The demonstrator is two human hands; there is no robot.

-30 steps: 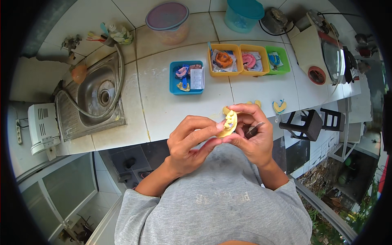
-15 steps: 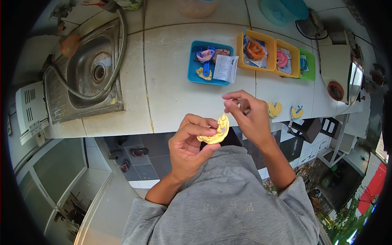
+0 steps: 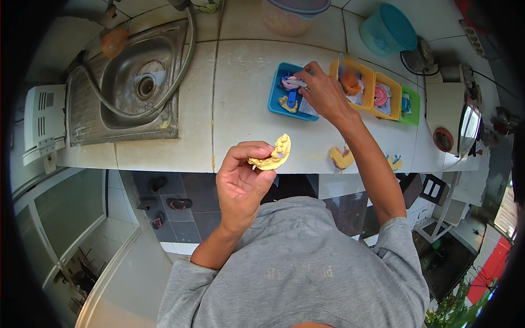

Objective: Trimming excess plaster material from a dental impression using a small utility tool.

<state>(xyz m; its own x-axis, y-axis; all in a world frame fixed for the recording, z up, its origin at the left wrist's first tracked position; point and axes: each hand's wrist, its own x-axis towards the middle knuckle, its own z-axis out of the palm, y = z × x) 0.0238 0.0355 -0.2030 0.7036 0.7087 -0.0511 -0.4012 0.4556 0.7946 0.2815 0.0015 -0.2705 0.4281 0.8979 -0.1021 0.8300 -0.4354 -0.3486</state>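
The left hand grips the yellow dental cast by the near edge of the desk; toward one o'clock, the right hand reaches over the blue tray, its fingers' hold unclear.

it looks like a kitchen: a steel sink set into a white tiled counter, plastic tubs behind.

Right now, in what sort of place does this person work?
Probably a kitchen-style area used as a dental-model workspace. A metal sink is set in a tiled counter, the left hand holds a yellow tooth model, and a yellow tray holds what looks like a pink impression.
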